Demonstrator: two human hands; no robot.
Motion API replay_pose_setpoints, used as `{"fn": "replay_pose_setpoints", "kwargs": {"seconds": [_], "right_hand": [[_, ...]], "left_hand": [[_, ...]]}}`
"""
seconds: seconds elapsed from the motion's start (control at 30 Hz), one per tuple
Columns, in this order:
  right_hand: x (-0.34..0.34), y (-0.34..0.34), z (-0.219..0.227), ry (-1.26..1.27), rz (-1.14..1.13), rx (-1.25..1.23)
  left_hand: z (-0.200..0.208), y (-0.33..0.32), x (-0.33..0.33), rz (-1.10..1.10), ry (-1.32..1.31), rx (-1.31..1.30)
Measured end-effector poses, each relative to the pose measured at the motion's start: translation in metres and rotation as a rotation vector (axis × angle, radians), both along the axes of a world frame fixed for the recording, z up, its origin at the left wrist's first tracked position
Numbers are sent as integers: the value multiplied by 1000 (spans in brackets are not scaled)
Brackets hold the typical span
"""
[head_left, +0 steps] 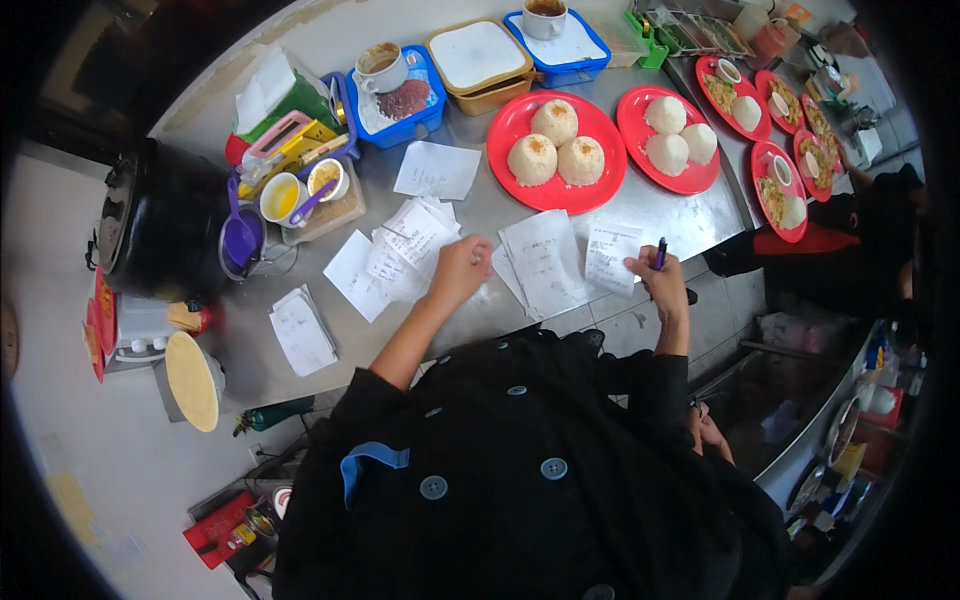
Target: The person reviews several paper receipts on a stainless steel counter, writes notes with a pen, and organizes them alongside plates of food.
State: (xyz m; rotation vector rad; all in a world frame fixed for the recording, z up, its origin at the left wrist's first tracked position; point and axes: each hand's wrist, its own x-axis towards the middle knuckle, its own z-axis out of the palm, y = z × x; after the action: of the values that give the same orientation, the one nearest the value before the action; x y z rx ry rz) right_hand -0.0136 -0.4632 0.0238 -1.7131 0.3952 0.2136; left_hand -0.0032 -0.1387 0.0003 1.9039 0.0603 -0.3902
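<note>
My right hand (662,283) pinches a small printed order slip (610,255) by its right edge, and a dark pen (661,252) sticks up from between the same fingers. Above the steel counter, my left hand (466,268) is loosely closed, with nothing visible in it. Just left of it lies a spread of handwritten slips (410,240). Between the hands are larger written sheets (542,262), partly under the slip. A single sheet (437,171) rests farther back, and a small stack of papers (303,332) lies at the counter's left end.
Two red plates with rice mounds (557,151) (672,140) stand behind the papers. Several filled red plates (780,190) line the right. Lidded tubs (480,60) sit along the wall. At left are white cups (283,198), a purple ladle (240,240) and a black pot (165,220).
</note>
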Motion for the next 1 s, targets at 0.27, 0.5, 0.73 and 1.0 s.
{"fn": "replay_pose_setpoints", "kwargs": {"seconds": [0.27, 0.5, 0.73, 1.0], "right_hand": [[-12, 9, -61, -73, -43, -111], [-13, 13, -36, -333, 205, -37], [4, 19, -46, -77, 41, 12], [1, 2, -58, -80, 100, -91]], "left_hand": [[-33, -41, 54, -138, -509, 511], [3, -35, 65, -351, -276, 298], [-1, -61, 66, -302, -233, 87], [-31, -26, 25, -105, -226, 620]]}}
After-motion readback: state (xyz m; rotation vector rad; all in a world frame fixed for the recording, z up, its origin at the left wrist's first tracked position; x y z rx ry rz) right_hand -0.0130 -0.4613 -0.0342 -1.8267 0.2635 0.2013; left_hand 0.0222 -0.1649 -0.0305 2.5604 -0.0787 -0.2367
